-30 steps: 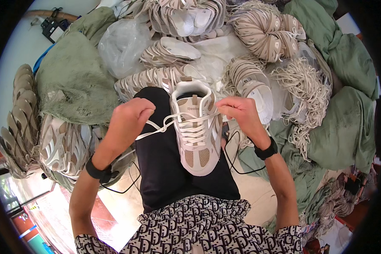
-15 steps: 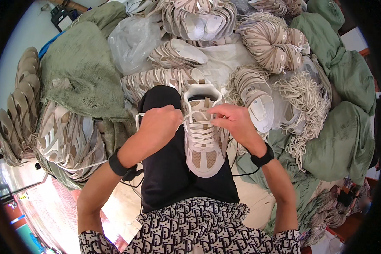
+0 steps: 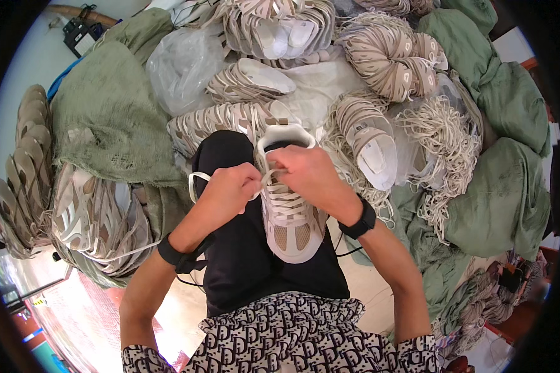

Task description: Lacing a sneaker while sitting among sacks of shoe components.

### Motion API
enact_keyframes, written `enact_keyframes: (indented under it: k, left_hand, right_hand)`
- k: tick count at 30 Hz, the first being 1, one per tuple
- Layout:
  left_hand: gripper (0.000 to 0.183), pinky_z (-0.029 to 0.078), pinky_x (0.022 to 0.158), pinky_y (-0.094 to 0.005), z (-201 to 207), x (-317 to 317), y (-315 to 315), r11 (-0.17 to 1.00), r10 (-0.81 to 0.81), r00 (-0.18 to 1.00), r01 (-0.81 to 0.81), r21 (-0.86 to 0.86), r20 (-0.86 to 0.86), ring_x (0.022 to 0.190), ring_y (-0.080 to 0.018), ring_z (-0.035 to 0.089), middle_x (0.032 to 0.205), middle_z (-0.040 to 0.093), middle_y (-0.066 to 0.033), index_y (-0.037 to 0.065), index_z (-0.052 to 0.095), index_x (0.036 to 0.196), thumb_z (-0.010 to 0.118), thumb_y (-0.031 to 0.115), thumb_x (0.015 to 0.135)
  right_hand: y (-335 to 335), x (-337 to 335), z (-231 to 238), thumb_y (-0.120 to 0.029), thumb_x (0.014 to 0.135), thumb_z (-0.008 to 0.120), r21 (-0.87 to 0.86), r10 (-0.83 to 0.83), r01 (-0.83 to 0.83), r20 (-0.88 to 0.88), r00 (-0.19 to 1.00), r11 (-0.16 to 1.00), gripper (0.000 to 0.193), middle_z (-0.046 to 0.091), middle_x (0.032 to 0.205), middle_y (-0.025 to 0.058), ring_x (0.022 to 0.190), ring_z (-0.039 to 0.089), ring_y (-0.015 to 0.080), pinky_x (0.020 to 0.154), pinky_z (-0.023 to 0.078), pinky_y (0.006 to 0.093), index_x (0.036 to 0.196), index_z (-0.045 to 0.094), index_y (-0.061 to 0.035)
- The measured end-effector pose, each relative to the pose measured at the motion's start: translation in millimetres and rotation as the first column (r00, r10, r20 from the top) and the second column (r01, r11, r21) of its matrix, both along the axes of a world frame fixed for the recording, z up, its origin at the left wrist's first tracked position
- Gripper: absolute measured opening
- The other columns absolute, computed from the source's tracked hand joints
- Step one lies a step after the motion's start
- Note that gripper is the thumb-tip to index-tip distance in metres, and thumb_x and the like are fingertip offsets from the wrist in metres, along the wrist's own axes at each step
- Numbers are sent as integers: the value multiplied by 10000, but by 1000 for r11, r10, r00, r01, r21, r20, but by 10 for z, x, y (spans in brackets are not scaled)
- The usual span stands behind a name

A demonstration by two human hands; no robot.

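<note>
A beige and white sneaker (image 3: 294,246) rests on my black-trousered lap, its toe toward me and its collar away. Cream shoelace (image 3: 288,206) criss-crosses its front. Beside the shoe, my left hand (image 3: 231,188) is closed in a pinch on the lace, and a loop of it sticks out on the far left of the fist. My right hand (image 3: 314,178) lies over the tongue and upper eyelets, finger and thumb pinching a short stretch of lace that runs between the hands. The tongue is mostly covered by the right hand.
Stacked shoe uppers (image 3: 230,121) lie just beyond my knees. A tangle of cream laces (image 3: 445,140) hangs at the right, near green cloth sacks (image 3: 494,193). More uppers (image 3: 99,214) and stacked grey-brown pieces (image 3: 28,174) stand at the left. A clear plastic bag (image 3: 183,68) sits behind.
My right hand has moved left across the shoe's upper lacing, covering the tongue. My left hand has shifted slightly down and left. The whole view has turned a little.
</note>
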State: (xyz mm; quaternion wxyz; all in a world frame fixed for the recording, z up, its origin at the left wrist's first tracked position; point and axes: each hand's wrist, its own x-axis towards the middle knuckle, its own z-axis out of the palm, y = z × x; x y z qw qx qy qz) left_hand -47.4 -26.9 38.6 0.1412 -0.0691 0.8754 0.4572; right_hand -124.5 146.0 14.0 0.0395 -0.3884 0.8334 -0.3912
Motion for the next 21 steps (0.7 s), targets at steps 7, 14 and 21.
enact_keyframes:
  k: [7, 14, 21]
  left_hand:
    - [148, 408, 397, -255, 6, -41, 7, 998, -58, 985, 59, 1, 161, 406, -124, 534, 599, 582, -75, -38, 603, 835, 561, 100, 800]
    - [129, 435, 419, -295, -251, 96, 115, 916, -197, 911, 39, -400, -363, 512, -198, 603, 601, 594, -106, -14, 562, 750, 571, 105, 801]
    - [103, 453, 433, -280, -312, 141, 299, 579, -473, 791, -53, -813, -389, 519, -182, 556, 585, 492, -34, 87, 489, 684, 581, 108, 641]
  right_hand:
    - [130, 148, -64, -46, 653, 636, -121, 140, -143, -32, 990, 982, 91, 610, 713, 32, 641, 601, 213, 559, 480, 307, 736, 633, -83]
    - [170, 196, -135, -89, 655, 637, -147, 164, -178, -106, 981, 973, 45, 582, 695, 19, 642, 594, 209, 552, 477, 318, 693, 616, -99]
    - [174, 215, -170, -90, 641, 640, -127, 161, -171, -85, 983, 977, 50, 579, 688, 24, 648, 592, 211, 560, 478, 320, 685, 616, -97]
